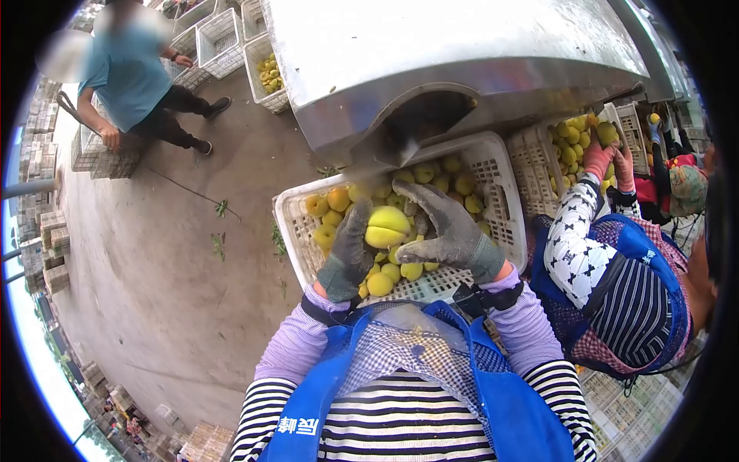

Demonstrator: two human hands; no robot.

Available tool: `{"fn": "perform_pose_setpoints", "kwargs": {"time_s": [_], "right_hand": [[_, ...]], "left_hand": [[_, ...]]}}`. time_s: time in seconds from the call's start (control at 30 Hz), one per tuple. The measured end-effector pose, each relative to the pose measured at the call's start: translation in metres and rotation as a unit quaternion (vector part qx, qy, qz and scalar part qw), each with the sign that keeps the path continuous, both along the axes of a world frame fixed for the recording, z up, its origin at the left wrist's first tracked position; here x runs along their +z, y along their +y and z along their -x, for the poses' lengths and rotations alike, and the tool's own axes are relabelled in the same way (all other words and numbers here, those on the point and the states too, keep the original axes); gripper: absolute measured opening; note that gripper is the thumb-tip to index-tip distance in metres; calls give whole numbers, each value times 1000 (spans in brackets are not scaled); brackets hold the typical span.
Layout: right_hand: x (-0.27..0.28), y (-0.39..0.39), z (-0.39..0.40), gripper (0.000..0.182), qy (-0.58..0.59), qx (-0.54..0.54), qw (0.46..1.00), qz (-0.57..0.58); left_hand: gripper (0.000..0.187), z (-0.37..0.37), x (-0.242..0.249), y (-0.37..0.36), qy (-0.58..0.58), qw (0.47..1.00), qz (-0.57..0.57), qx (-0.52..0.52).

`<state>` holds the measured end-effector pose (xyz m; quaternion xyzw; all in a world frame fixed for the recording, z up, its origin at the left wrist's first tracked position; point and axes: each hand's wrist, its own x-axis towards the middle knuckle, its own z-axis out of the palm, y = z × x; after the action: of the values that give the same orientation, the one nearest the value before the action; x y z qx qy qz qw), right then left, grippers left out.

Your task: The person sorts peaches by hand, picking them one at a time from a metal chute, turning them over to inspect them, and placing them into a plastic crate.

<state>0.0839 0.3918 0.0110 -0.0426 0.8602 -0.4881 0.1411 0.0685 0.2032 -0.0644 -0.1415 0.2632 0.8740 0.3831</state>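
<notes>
My left hand (349, 252), in a dark grey work glove, grips a yellow-green peach (387, 226) whose cleft faces up. Just right of that fruit is my right hand (450, 227), gloved alike, with its fingers and thumb apart and nothing seen in its grasp. Both hands are over a white plastic crate (499, 173) that holds several loose yellow-green peaches (379, 284), a few tinged orange. My hands hide part of the crate's contents.
A metal machine housing (462, 46) with a dark opening overhangs the crate's far side. At right, a co-worker's gloved hands (608, 158) hold fruit over another crate (531, 165). A person in a blue shirt (127, 69) stands at upper left near stacked crates (221, 42).
</notes>
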Motion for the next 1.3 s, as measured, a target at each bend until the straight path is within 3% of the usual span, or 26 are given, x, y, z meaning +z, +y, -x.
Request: {"fn": "perform_pose_setpoints", "kwargs": {"time_s": [0.03, 0.07, 0.13, 0.2, 0.3, 0.37, 0.47, 0.6, 0.67, 0.73, 0.8, 0.83, 0.87, 0.9, 0.97, 1.03, 1.1, 1.13, 1.2, 1.23, 1.3], "right_hand": [[2, 6, 2, 97, -56, -6, 998, 43], [-19, 11, -1, 96, -1, 10, 1000, 12], [-10, 6, -6, 93, 7, 17, 999, -38], [-3, 0, -12, 91, 21, 24, 997, -64], [-1, 0, -13, 88, 34, 21, 998, -45], [-7, 5, -11, 87, 16, 4, 1000, 9], [-3, 3, -8, 81, 40, -5, 996, -84], [-12, -9, 28, 75, 201, -168, 918, -297], [-34, -4, 68, 80, 137, -163, 920, -329], [-50, -2, 125, 78, 209, -135, 899, -360], [-49, 4, 128, 68, 246, -159, 910, -293], [-23, 7, 112, 59, 248, -201, 923, -213], [-8, 12, 96, 51, 250, -242, 928, -136], [-14, 20, 76, 49, 200, -241, 941, -129], [-49, 45, 32, 46, 99, -234, 960, -115], [-147, 78, -15, 35, 83, -54, 953, -287], [-189, 72, -40, 32, -34, 113, 906, -406], [-220, 71, -54, 31, -23, 124, 900, -416], [-276, 71, -75, 30, 0, 146, 889, -434], [-276, 69, -68, 32, -45, 172, 880, -441], [-274, 64, -47, 36, -130, 226, 856, -446]], "left_hand": [[50, 1, 2, 1, 14, 1000, 0, -12], [50, 2, 5, 3, 27, 999, 0, -23], [48, 1, 12, 12, 251, 959, 127, 18], [46, -1, 3, 12, 390, 889, 240, 26], [44, 4, -22, 12, 433, 832, 346, -19], [48, 5, -21, 15, 364, 868, 335, -37], [57, 7, -13, 22, 140, 970, 198, 17], [71, -5, -31, 0, 22, 978, 202, 37], [68, -12, -50, -7, -18, 973, 230, 32], [66, -15, -68, -11, -51, 969, 242, 10], [63, -21, -101, -8, 25, 929, 369, 12], [62, -27, -126, -7, 65, 902, 426, 8], [58, -30, -140, -4, 151, 852, 497, -55], [56, -33, -154, -1, 232, 783, 567, -108], [55, -31, -133, 12, 304, 651, 634, -286], [50, -47, -169, 23, 410, 532, 639, -373], [48, -61, -207, 34, 480, 432, 626, -437], [40, -64, -229, 38, 496, 386, 623, -466], [38, -59, -241, 45, 511, 357, 602, -499], [36, -56, -237, 45, 516, 343, 592, -515], [34, -42, -207, 37, 505, 443, 559, -485]]}}
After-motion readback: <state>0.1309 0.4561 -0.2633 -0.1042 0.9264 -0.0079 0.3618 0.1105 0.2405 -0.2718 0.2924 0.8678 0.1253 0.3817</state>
